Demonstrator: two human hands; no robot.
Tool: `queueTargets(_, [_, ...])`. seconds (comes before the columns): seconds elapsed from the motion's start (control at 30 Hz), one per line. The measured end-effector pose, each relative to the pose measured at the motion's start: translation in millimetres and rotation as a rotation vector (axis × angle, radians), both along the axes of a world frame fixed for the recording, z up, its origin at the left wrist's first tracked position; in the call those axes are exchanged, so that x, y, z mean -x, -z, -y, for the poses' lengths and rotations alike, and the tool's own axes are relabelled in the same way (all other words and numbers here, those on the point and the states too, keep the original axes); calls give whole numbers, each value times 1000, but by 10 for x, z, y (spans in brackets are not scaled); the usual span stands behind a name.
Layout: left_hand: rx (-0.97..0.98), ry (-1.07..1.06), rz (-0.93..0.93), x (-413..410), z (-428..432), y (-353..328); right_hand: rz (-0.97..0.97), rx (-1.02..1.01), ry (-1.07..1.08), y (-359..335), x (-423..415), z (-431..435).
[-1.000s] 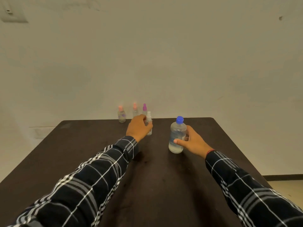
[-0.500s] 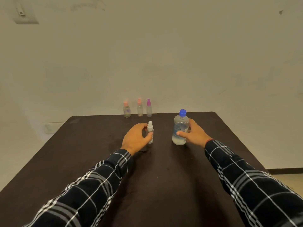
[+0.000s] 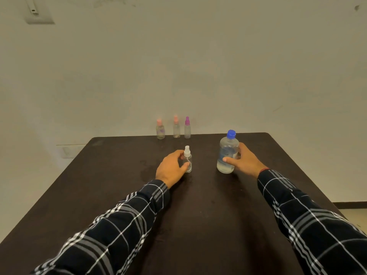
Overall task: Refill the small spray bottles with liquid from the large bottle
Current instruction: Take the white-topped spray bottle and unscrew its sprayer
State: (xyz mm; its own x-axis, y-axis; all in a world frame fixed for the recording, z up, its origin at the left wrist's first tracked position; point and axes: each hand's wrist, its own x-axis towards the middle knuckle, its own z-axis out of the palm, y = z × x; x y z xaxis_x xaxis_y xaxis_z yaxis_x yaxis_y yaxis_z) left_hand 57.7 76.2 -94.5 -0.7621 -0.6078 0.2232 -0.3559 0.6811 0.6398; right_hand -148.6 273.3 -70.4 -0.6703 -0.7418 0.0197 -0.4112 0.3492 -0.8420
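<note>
Taking it biggest first, what is on the dark table?

One large bottle, upright, long axis vertical, blue cap on, partly full of clear liquid. I'll place everything else from it.

Who holds it?

The right hand grips its body from the right side, thumb across the front.

And the left hand?

It is left of the large bottle, near but apart. Thumb and fingers curl round one white-capped spray bottle, which is also upright, looks to be resting on the table, and has its sprayer still on.

What does the coming move turn on?

As I judge it, both tops block any pour. The small mouth sits lower than the large bottle's and to its left, so once both are opened the large bottle would tip leftward over it. Each hand has its own bottle, so neither need cross.

How many small ones?

Four. One is held. Three more stand in a row beyond and left of the large bottle, at the far edge. The purple-capped bottle is nearest it, then the middle pink-capped bottle, then the far pink-capped bottle.
</note>
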Motion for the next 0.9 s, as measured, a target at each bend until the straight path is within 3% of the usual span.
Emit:
queueTargets(0.2, [29, -59, 72, 28, -10, -16, -35, -88, 94, 39, -180, -72])
queueTargets(0.3, [26, -89, 85, 35, -36, -48, -307, 73, 444, 20, -623, -149])
queueTargets(0.37, [11, -104, 81, 50, -65, -71, -462, 194, 557, 16, -875, -166])
queueTargets(0.43, [8, -115, 80, 51, -93, -84, -478, 226, 412, 41, -1000, -114])
queueTargets(0.57, [19, -154, 58, 59, -128, -124, -407, 96, 23, 43, -974, 220])
queueTargets(0.73, [-54, -160, 19, 41, -157, -98, -88, 159, 8, 11, -835, 678])
queueTargets(0.9, [-120, -161, -16, 6, -167, -103, -65, 176, -26, -4, -818, 928])
